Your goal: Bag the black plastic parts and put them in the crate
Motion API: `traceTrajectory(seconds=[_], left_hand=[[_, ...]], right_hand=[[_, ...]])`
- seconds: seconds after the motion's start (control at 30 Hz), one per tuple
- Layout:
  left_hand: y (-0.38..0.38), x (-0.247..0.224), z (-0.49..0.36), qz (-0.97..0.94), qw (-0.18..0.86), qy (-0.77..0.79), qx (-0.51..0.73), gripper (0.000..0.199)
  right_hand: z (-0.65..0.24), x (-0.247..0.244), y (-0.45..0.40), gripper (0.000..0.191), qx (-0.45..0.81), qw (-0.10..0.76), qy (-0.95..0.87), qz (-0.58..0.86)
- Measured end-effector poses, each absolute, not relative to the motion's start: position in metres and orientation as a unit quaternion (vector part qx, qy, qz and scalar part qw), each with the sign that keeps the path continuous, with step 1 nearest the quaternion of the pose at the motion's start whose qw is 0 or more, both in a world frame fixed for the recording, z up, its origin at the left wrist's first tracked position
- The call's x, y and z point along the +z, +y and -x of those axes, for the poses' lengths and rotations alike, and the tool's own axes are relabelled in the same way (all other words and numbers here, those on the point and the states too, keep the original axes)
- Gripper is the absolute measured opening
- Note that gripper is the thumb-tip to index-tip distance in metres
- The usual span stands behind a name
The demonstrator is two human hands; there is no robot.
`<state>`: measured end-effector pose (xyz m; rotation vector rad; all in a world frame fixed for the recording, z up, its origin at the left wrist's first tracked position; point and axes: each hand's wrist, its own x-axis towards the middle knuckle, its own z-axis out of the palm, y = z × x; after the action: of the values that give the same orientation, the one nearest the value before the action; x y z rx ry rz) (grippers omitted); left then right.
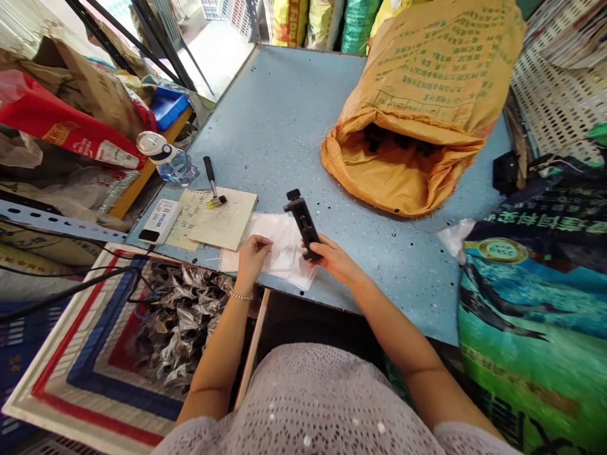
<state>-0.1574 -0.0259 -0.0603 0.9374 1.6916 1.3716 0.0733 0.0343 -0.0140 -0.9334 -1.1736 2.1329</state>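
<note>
My right hand is closed around the lower end of a black elongated part, which tilts up and to the left above the blue table. My left hand has its fingers pinched together over thin white plastic bags; whether it grips a bag edge is too small to tell. The bags lie flat at the table's near edge, under and between both hands. An orange woven sack lies at the right with its mouth towards me, and dark pieces show inside it.
Left of the bags are a cardboard sheet, a hammer, a white box and a water bottle. A basket of wrapped grey pieces stands below the table at left. A green-blue sack stands at right.
</note>
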Motion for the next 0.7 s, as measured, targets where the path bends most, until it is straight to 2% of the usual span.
traceTrajectory(seconds=[0.2,0.33,0.43,0.53,0.63,0.67,0.7], left_hand=[[-0.032,-0.048,0.164,-0.356,0.344,0.649,0.577,0.035],[-0.039,-0.038,0.177,-0.371,0.3,0.661,0.578,0.032],[-0.037,-0.037,0.173,-0.385,0.32,0.657,0.563,0.032],[-0.036,-0.037,0.169,-0.399,0.328,0.648,0.559,0.032],[-0.041,-0.034,0.176,-0.444,0.265,0.678,0.523,0.017],[-0.043,-0.032,0.18,-0.476,0.235,0.694,0.487,0.007],[-0.045,-0.03,0.183,-0.51,0.203,0.709,0.443,0.006]], right_hand=[[-0.008,-0.032,0.052,0.028,0.875,0.173,-0.327,0.312],[-0.013,-0.037,0.052,0.03,0.886,0.208,-0.271,0.315],[-0.016,-0.033,0.048,0.038,0.903,0.192,-0.27,0.272],[-0.015,-0.032,0.046,0.035,0.887,0.193,-0.308,0.283],[-0.017,-0.037,0.048,0.033,0.871,0.218,-0.292,0.328],[-0.019,-0.039,0.047,0.034,0.871,0.221,-0.283,0.336],[-0.021,-0.042,0.047,0.035,0.869,0.222,-0.281,0.342]])
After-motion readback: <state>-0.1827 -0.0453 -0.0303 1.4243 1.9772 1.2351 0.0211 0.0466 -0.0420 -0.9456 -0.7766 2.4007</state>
